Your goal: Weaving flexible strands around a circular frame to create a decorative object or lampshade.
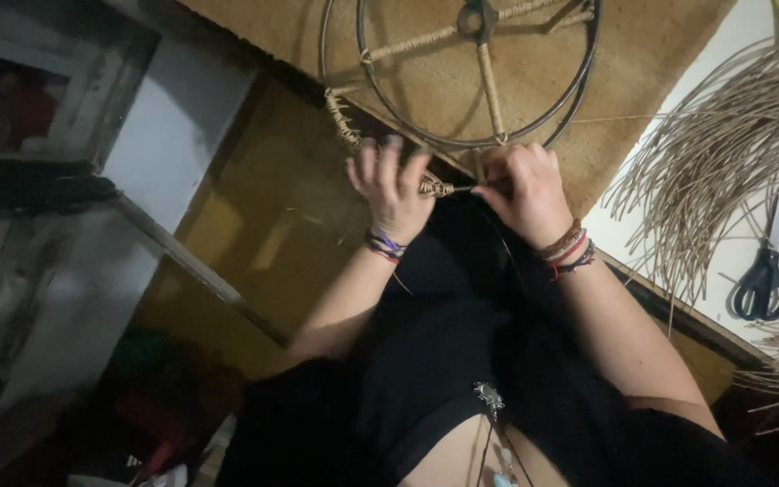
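A round black wire frame (579, 86) with fibre-wrapped spokes lies on a brown board (642, 63) in front of me. Its near rim is partly bound with tan fibre wrapping (343, 122). My left hand (391, 188) grips the wrapped rim at its near edge, fingers curled over it. My right hand (523, 188) pinches a thin tan fibre strand (458, 189) just beside the left hand and pulls it taut against the rim. Both wrists wear several cord bracelets. The rim section under my hands is hidden.
A large bundle of loose tan fibre strands (723, 153) fans over the white surface at right. Black-handled scissors (762, 280) lie beside it. A picture frame (56, 81) leans at the left. My black clothing fills the lower middle.
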